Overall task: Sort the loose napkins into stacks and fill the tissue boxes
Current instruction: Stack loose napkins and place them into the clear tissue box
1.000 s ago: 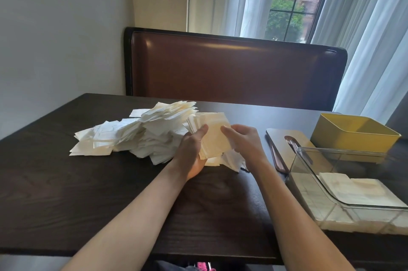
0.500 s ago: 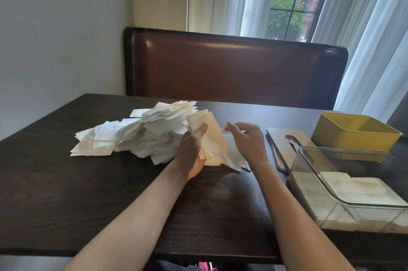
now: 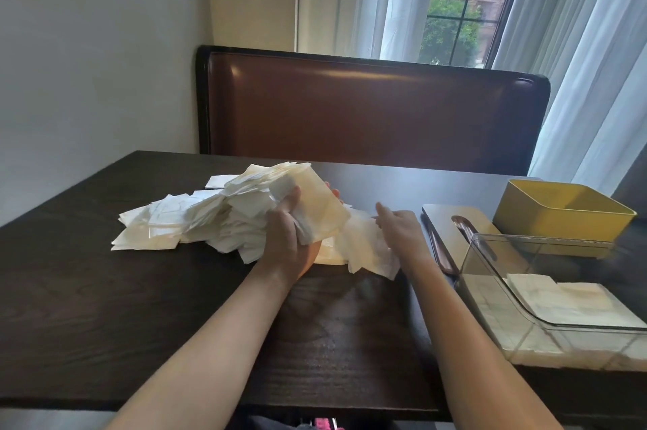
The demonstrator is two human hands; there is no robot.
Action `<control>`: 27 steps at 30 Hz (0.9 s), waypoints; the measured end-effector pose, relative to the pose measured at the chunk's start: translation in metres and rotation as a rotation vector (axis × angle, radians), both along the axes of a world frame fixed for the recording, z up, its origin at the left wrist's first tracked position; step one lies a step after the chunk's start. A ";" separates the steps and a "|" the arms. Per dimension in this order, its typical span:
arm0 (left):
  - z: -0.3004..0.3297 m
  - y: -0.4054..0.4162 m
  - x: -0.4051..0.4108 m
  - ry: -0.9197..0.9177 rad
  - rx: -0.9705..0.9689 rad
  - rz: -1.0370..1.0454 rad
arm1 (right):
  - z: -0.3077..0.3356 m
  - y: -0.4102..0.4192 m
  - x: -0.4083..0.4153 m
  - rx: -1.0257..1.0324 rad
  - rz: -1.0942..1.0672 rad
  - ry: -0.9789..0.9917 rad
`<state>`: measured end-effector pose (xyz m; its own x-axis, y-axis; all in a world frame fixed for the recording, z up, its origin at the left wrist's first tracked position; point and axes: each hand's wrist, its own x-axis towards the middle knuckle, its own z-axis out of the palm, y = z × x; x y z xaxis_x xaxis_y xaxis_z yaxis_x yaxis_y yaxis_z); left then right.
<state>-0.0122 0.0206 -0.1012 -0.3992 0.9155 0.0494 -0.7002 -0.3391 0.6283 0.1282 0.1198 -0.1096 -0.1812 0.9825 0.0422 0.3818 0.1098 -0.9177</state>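
Table (image 3: 140, 324): a dark wood-grain top is seen filling the near field, its front edge lying at 6 o'clock.
Clear box (image 3: 546, 293): a transparent tissue box is set at 4 o'clock, at the right edge; folded white napkins are laid flat inside it, and more white sheets are seen through its near wall.
Left hand (image 3: 290, 240): it is raised just above the table near the centre; a held stack (image 3: 315, 209) of cream napkins is gripped between the thumb on the near face and the fingers behind, whose tips are seen past the far edge. The stack is tilted up and to the left.
Right hand (image 3: 399, 230): it is laid palm down at 2 o'clock of the left hand, its fingers loosely extended over loose napkins (image 3: 367, 251) spread on the table; whether anything is pinched cannot be told.
Napkin heap (image 3: 196, 219): a large untidy pile of white napkins is spread at 10 o'clock, touching the held stack on its right side.
Flat lid (image 3: 451, 230): a grey board with a brown slot is laid between the right hand and the boxes, at 2 o'clock.
Yellow box (image 3: 560, 216): an open yellow box is placed behind the clear box.
Bench back (image 3: 367, 114): a brown padded backrest is seen at 12 o'clock beyond the table.
Window (image 3: 462, 2): panes framed by sheer curtains are seen farthest away.
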 end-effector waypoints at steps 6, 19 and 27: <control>0.001 -0.002 0.000 -0.035 0.072 -0.010 | 0.005 -0.007 0.003 0.132 0.006 0.176; 0.000 -0.003 -0.002 0.142 -0.026 -0.033 | 0.019 -0.008 0.009 -0.029 -0.038 0.880; 0.000 -0.006 0.002 0.218 -0.024 -0.221 | 0.020 -0.010 0.006 0.157 -0.055 0.744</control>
<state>-0.0104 0.0146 -0.1007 -0.1724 0.9809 0.0897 -0.6032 -0.1771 0.7777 0.1342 0.1101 -0.0900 -0.0014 0.9616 0.2745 -0.3229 0.2594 -0.9102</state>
